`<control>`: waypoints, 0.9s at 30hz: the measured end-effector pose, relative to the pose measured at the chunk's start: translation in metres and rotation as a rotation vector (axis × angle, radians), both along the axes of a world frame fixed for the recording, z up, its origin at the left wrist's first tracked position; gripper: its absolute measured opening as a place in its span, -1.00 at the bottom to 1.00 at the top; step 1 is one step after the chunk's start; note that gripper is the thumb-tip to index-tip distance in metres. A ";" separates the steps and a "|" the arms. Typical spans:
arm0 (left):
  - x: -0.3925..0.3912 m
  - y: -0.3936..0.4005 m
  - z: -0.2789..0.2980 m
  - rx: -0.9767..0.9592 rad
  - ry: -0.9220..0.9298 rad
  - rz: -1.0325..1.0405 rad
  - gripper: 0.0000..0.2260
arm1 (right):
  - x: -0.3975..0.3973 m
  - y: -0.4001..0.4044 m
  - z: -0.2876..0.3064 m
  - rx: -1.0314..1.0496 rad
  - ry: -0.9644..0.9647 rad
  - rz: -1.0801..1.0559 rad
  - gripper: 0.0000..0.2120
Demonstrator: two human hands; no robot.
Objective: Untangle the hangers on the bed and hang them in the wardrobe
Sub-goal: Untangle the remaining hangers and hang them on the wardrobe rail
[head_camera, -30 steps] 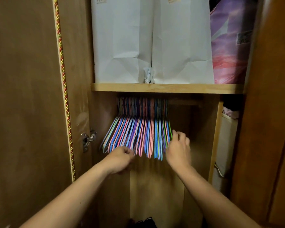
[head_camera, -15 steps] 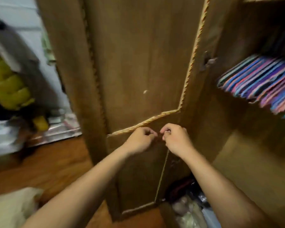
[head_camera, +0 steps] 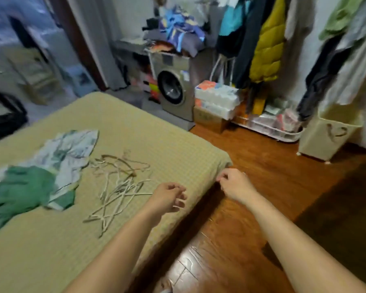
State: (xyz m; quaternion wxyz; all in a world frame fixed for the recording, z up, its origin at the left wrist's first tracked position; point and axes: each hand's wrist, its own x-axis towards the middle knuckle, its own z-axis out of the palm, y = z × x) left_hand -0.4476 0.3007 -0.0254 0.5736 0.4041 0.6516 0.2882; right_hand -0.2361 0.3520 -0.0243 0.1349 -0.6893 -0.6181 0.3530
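My left hand (head_camera: pixel 168 196) hovers over the bed (head_camera: pixel 135 134), fingers loosely curled, holding nothing; my right hand (head_camera: pixel 235 185), likewise loose and holding nothing, hangs beside the bed's corner. The tangled hangers (head_camera: pixel 116 187) lie near the left hand, beside crumpled clothes (head_camera: pixel 36 176).

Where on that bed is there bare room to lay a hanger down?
Bare cover lies between the tangled hangers and the bed edge, and across the far end toward the washing machine. It is crowded on the left, where clothes meet the hangers.
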 end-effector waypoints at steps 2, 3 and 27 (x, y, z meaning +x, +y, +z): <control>-0.059 -0.013 -0.010 -0.034 -0.008 0.155 -0.87 | -0.064 0.015 -0.007 -0.015 0.017 0.123 -0.79; -0.094 -0.021 -0.016 -0.055 -0.014 0.236 -0.89 | -0.103 0.024 -0.015 -0.042 0.043 0.190 -0.79; -0.321 0.087 -0.245 -0.536 0.026 0.695 -0.82 | -0.342 0.270 -0.287 -0.440 -0.159 0.537 -0.81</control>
